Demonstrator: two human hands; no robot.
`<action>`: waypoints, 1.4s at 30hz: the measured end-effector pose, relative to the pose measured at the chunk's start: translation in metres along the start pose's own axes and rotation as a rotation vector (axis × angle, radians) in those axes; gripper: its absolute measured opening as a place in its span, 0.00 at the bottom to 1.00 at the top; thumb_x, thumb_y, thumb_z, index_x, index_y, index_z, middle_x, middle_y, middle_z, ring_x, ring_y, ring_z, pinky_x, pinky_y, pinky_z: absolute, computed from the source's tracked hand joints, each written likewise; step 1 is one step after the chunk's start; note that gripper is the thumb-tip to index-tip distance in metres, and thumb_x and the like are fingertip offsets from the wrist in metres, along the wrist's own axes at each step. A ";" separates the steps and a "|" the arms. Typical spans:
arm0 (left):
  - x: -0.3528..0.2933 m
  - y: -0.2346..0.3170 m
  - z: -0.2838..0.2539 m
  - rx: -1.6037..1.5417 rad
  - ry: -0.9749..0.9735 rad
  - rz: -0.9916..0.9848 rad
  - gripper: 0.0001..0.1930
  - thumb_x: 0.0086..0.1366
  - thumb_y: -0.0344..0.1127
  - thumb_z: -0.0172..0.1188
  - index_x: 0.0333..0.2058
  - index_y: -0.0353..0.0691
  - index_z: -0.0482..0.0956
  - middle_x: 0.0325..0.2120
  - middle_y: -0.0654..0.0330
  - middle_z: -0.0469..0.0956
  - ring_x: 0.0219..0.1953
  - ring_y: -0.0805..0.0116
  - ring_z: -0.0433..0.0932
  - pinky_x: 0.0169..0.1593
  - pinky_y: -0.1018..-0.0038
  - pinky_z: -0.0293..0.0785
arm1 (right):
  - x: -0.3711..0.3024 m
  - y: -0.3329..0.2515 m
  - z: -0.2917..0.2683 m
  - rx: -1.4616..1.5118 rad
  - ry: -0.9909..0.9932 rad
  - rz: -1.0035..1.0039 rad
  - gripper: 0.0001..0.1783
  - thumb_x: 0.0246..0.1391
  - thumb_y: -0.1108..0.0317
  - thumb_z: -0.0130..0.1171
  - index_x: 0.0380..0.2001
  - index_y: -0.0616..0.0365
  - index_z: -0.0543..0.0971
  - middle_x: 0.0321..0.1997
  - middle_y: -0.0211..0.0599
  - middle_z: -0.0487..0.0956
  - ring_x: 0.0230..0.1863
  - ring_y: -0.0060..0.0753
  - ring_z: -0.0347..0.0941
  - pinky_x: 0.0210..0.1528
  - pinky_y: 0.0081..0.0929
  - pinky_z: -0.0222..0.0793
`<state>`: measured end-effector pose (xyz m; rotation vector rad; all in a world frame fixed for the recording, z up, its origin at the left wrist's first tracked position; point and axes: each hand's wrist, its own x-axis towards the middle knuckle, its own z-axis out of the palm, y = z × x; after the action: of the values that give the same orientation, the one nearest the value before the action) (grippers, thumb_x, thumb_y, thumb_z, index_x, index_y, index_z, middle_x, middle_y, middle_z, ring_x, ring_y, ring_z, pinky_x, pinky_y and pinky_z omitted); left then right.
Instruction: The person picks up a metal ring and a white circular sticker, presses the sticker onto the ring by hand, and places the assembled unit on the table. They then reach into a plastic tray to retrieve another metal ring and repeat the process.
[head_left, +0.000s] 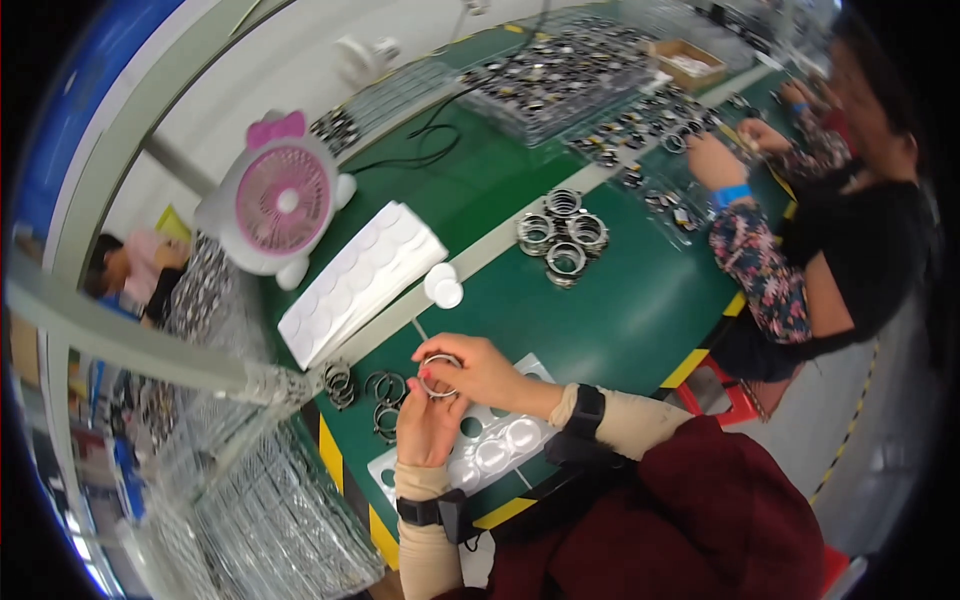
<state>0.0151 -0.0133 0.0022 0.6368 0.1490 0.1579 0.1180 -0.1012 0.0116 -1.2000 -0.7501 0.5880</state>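
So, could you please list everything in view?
Table: one, green, centre
Fan: one, pink and grey, left
Sheets: one stack, white, beside fan
Discs: several, white, beside sheets
Ring stacks: four, silver, central
Loose rings: several, grey, front left
Holed sheet: one, whitish, front
Small parts: many, silver and black, far side
Box: one, brown, far right
Cable: uncounted, black, far side
Trays: many, clear, lower left
Stool: at least one, red, right
Co-workers: at least three, mixed clothing, both sides
Held ring: one, silver, front centre
Wrist straps: two, black, wrists
Left hand: one, bare, at ring
Right hand: one, bare, at ring
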 end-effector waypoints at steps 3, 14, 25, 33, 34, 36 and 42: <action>0.002 -0.001 0.004 0.000 -0.013 0.025 0.18 0.67 0.43 0.42 0.49 0.36 0.64 0.50 0.57 0.67 0.54 0.64 0.65 0.57 0.65 0.62 | -0.001 0.002 -0.002 -0.031 0.035 -0.072 0.09 0.50 0.72 0.52 0.35 0.63 0.74 0.28 0.34 0.76 0.29 0.21 0.72 0.33 0.19 0.68; 0.006 -0.003 0.005 -0.023 0.032 0.062 0.17 0.67 0.42 0.42 0.48 0.38 0.65 0.48 0.58 0.68 0.52 0.65 0.67 0.56 0.66 0.64 | -0.002 -0.002 -0.012 -0.143 0.016 -0.073 0.10 0.49 0.68 0.53 0.35 0.61 0.74 0.28 0.39 0.77 0.30 0.30 0.74 0.34 0.24 0.69; 0.003 0.000 -0.002 -0.060 0.057 0.036 0.16 0.65 0.42 0.46 0.45 0.37 0.68 0.46 0.56 0.69 0.50 0.60 0.68 0.56 0.64 0.62 | -0.001 0.001 -0.001 -0.083 0.014 -0.004 0.10 0.51 0.74 0.52 0.38 0.62 0.73 0.32 0.30 0.75 0.33 0.16 0.70 0.34 0.15 0.68; 0.001 -0.001 -0.007 -0.115 -0.013 0.022 0.16 0.67 0.40 0.42 0.45 0.34 0.68 0.46 0.54 0.70 0.50 0.62 0.69 0.56 0.63 0.64 | 0.001 0.002 -0.003 -0.070 -0.004 0.031 0.08 0.52 0.74 0.53 0.37 0.63 0.74 0.33 0.30 0.75 0.33 0.15 0.70 0.36 0.13 0.66; 0.001 0.000 -0.006 -0.105 -0.037 0.015 0.16 0.67 0.40 0.42 0.45 0.34 0.68 0.46 0.54 0.70 0.50 0.62 0.69 0.56 0.63 0.64 | 0.001 0.002 -0.002 -0.062 0.009 0.040 0.08 0.53 0.74 0.53 0.37 0.63 0.74 0.33 0.30 0.75 0.33 0.15 0.70 0.36 0.13 0.66; 0.001 0.001 -0.005 -0.098 -0.066 0.010 0.16 0.67 0.40 0.42 0.46 0.34 0.67 0.46 0.54 0.70 0.50 0.62 0.69 0.56 0.63 0.64 | 0.001 0.003 0.000 -0.075 0.003 0.046 0.08 0.53 0.74 0.52 0.37 0.63 0.74 0.33 0.30 0.75 0.33 0.15 0.70 0.36 0.13 0.66; 0.003 -0.001 -0.009 -0.107 -0.075 -0.004 0.15 0.67 0.39 0.42 0.46 0.34 0.67 0.46 0.54 0.70 0.50 0.63 0.69 0.55 0.63 0.65 | 0.001 0.002 -0.001 -0.081 0.023 0.079 0.08 0.53 0.74 0.52 0.37 0.64 0.74 0.33 0.30 0.76 0.33 0.15 0.70 0.36 0.13 0.66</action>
<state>0.0163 -0.0087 -0.0060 0.5345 0.0694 0.1371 0.1194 -0.1009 0.0091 -1.3133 -0.7155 0.6131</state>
